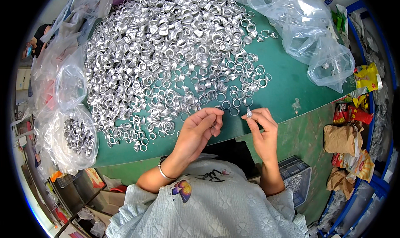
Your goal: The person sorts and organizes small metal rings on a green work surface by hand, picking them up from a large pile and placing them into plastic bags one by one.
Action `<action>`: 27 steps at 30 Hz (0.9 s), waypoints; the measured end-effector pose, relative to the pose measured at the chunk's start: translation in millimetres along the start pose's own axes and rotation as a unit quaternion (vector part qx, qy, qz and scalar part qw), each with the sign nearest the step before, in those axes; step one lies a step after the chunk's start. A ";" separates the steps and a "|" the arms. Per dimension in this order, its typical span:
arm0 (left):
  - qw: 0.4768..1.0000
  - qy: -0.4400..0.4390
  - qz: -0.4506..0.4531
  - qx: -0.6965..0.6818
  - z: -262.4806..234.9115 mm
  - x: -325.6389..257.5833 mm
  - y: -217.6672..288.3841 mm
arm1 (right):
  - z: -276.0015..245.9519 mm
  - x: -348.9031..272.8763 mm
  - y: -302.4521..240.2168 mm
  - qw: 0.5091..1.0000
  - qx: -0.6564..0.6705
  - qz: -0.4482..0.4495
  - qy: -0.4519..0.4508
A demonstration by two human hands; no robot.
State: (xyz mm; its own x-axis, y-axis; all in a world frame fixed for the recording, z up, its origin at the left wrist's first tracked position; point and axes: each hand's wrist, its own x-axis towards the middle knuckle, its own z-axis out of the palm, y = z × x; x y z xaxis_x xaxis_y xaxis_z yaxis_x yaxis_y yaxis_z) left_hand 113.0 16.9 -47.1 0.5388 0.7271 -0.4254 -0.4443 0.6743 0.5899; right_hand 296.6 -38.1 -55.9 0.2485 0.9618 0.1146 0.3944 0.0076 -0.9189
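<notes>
Pinching: the right hand (264,131) grips a silver ring (249,114) in a narrow pinch.
Ring: it shows above the tabletop, just inside the near edge and to the right of the left hand (198,129).
Left hand: curled narrow, apart from the right one; a bit of metal may show in it, but I cannot tell whether it holds anything.
Loose rings (236,102): scattered just beyond both hands, some lying singly, others overlapping.
Pile (162,33): a great heap of silver rings, covering the far and left parts of the table.
Table (287,79): green, its bare part to the right of the pile.
Bracelet (166,174): silver, around the left wrist.
Shirt (237,209): pale, with a butterfly print (182,191), at the near side.
Bin (306,184): near right, below the tabletop, with small silvery pieces in it.
Left bag (50,136): clear plastic, at the table's left edge, with darker rings (79,136) inside.
Right bag (306,33): clear and crumpled, on the far right of the table.
Packets (366,77): yellow and red, right of the table, with brown paper bags (341,138) among them.
Shelf (377,188): blue-framed, at the far right side.
</notes>
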 end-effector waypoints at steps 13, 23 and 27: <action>0.988 0.002 -0.068 0.138 -5.5 5.3 -0.5 | -19.2 17.3 25.5 0.976 -0.187 -0.062 0.098; 0.749 0.029 0.280 0.600 2.1 29.3 -0.3 | -31.7 54.8 35.0 0.948 -0.305 -0.093 0.006; 0.664 0.042 0.292 0.687 0.9 28.2 3.9 | -40.6 57.1 31.6 0.973 -0.213 -0.087 -0.011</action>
State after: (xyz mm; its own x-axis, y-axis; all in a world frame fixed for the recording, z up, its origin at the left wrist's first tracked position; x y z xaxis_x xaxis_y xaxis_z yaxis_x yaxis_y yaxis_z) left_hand 127.1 39.9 -56.2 0.4935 0.8568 0.1492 0.5433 -0.4377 0.7164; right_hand 359.2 5.9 -63.1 0.1275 0.9617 0.2427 0.7606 0.0622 -0.6462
